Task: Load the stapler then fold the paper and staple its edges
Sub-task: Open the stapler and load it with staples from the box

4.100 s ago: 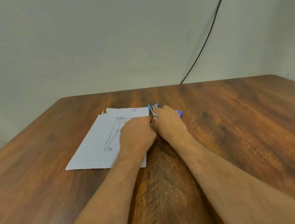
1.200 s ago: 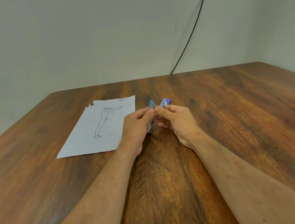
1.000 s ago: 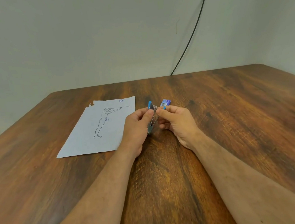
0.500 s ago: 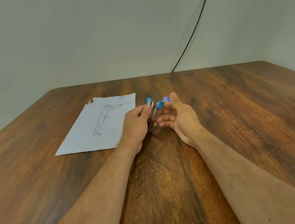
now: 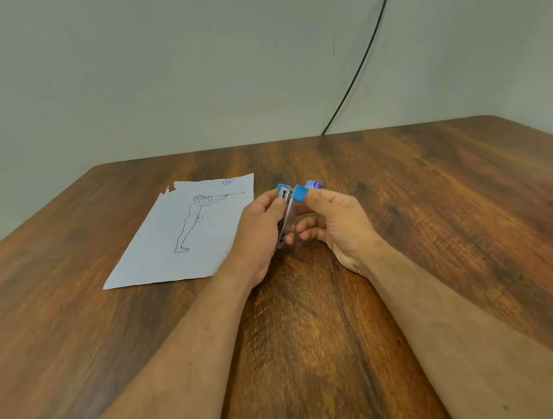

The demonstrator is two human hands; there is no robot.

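Observation:
A small stapler (image 5: 288, 213) with a metal body and blue plastic ends is held above the table between both hands. My left hand (image 5: 258, 236) grips its left side, thumb on the metal near the top. My right hand (image 5: 338, 225) holds the right side, its thumb and forefinger up by the blue top piece (image 5: 299, 193). A sheet of paper (image 5: 183, 232) with a line drawing of a standing figure lies flat to the left. A small blue and white staple box (image 5: 313, 184) lies just behind my right hand.
The wooden table (image 5: 312, 323) reaches to a pale wall at the back. A black cable (image 5: 361, 65) runs down the wall to the table's far edge. The paper's top left corner is torn.
My right hand's fingers, spread half a second ago, have curled back onto the stapler's right side. The hands and stapler stay in about the same place.

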